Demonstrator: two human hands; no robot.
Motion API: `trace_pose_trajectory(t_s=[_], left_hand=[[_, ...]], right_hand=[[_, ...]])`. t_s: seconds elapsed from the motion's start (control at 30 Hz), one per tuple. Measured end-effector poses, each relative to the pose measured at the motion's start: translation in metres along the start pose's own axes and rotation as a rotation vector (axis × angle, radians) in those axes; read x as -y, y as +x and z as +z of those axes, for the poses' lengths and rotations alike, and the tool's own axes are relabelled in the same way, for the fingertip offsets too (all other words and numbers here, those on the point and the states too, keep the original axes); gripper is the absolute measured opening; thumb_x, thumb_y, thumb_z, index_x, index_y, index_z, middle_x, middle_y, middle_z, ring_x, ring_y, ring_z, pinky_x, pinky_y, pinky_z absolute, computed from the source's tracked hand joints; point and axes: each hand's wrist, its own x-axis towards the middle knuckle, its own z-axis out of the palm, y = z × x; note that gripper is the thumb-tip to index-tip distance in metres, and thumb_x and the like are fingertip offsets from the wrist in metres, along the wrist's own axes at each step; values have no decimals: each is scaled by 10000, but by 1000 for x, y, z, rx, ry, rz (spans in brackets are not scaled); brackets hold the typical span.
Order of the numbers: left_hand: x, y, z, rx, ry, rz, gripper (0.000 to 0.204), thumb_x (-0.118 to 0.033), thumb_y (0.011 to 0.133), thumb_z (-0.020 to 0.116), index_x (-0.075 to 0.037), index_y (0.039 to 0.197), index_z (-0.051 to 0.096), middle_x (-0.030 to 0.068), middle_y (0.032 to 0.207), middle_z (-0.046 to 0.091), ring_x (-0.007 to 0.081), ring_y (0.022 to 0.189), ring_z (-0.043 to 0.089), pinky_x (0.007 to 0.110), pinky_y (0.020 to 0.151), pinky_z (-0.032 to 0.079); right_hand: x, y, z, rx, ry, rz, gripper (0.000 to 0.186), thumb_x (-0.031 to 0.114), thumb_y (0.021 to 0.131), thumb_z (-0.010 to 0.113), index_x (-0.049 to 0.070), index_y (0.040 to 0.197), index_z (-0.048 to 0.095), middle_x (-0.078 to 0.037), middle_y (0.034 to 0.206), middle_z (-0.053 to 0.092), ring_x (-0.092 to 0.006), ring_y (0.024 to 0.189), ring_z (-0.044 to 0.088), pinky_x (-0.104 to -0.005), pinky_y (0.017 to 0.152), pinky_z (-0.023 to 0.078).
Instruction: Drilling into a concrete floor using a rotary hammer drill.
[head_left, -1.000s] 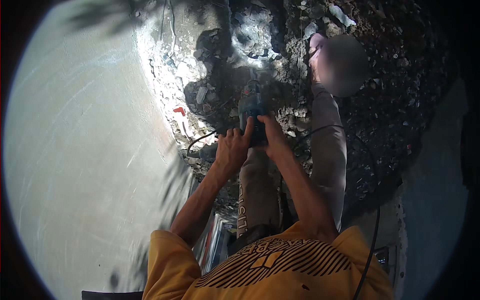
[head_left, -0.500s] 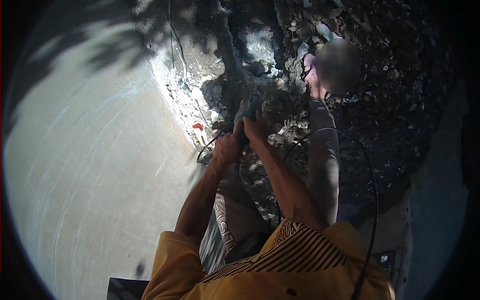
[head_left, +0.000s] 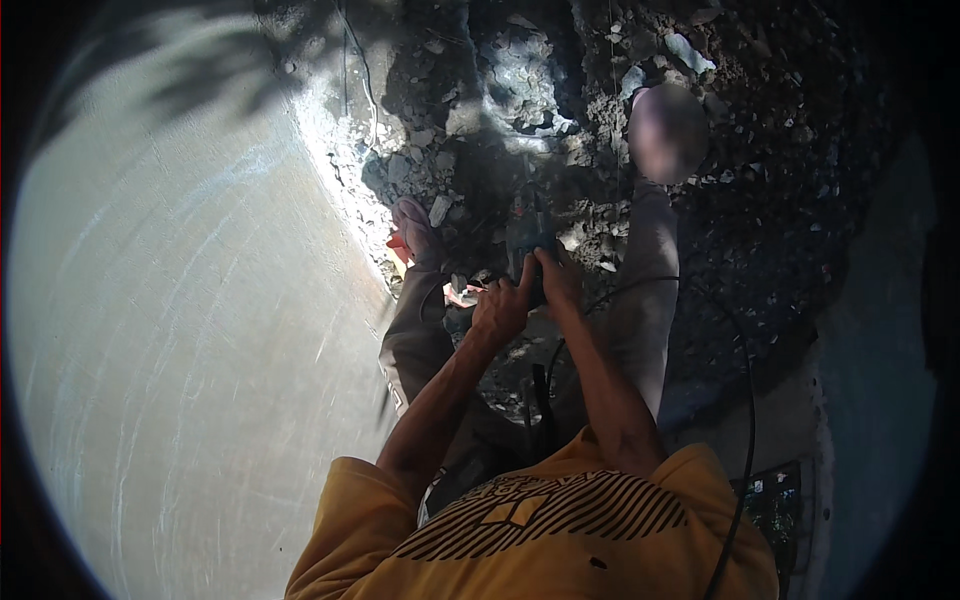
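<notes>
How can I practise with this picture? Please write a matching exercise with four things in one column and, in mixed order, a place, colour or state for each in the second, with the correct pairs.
Things:
1. power tool
2. shirt
3. cable
4. smooth surface

Places, colours, states:
A. pale, filling the left side of the picture
B. dark and thin, curving down the right side of the picture
C. held by the left hand and the right hand
D. yellow-orange, with dark slanting stripes

Right pairs: 1-C, 2-D, 3-B, 4-A
</notes>
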Motion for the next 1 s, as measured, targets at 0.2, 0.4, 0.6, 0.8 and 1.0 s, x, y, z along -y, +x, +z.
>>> trace_pose_trajectory(t_s=[0.2,0.4,0.6,0.8,1.0], left_hand=[[22,-6,12,-34,-46,35,809,-63,840,578,-94,1547,187,291,865,636,445,790,678,540,687,545],[35,-3,-5,-9,14,45,833,-55,824,601,-92,1550,193,266,843,629,403,754,683,504,653,556],[27,11,-29,-47,-60,36,840,-68,798,606,-112,1546,226,256,769,648,427,721,682,524,646,536],[29,26,-47,1,-84,-12,984,-97,738,762,-140,1541,196,251,827,684,449,786,689,524,711,540],[17,29,-57,22,-128,-38,884,-33,773,643,-141,1530,200,292,848,679,468,825,692,540,731,555]], right_hand=[[-8,-4,10,37,-33,-1,623,314,870,707,103,1426,523,-174,1276,633,-274,1111,635,-375,931,497],[27,-15,27,1,37,88,656,300,861,712,98,1447,495,-191,1291,619,-272,1126,625,-382,936,498],[41,-2,23,76,-98,120,669,375,878,640,208,1492,435,-195,1378,558,-368,1229,570,-438,1019,470],[67,9,32,61,-215,86,687,399,867,621,211,1497,424,-202,1381,550,-382,1225,570,-441,1019,472],[75,14,27,95,-239,114,696,399,858,616,206,1498,420,-197,1370,554,-376,1217,575,-446,1015,479]])
